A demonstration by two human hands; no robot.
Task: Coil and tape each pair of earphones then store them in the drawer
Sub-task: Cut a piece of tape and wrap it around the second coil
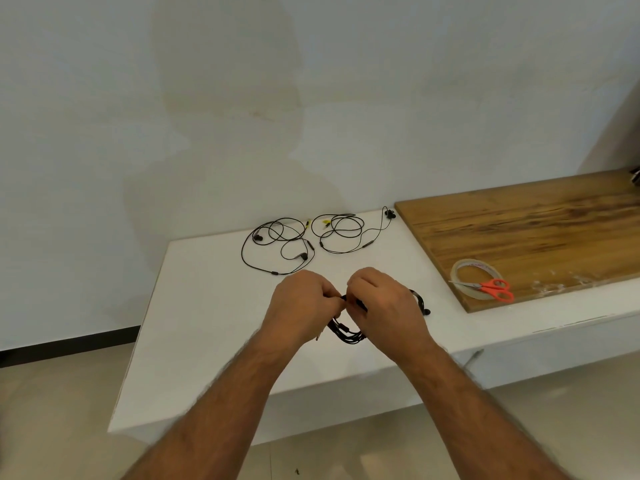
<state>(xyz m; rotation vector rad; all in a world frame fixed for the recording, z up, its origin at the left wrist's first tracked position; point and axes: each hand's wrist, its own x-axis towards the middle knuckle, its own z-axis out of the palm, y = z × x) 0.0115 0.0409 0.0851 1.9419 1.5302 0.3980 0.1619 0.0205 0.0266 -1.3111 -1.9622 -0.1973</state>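
Both hands hold a coiled pair of black earphones (347, 334) above the white counter (214, 306). My left hand (300, 306) pinches the coil at its top, and my right hand (382, 304) grips it from the other side, fingers curled round the cable. Part of the coil and an earbud (426, 311) stick out to the right of my right hand. Two loose pairs lie uncoiled at the back of the counter: one on the left (277, 245), one on the right (343, 233). No drawer is in view.
A roll of clear tape (476, 277) lies on the wooden board (536, 230) at the right, with red-handled scissors (493, 288) across it. A white wall rises behind the counter. The tiled floor (62, 410) shows below and to the left.
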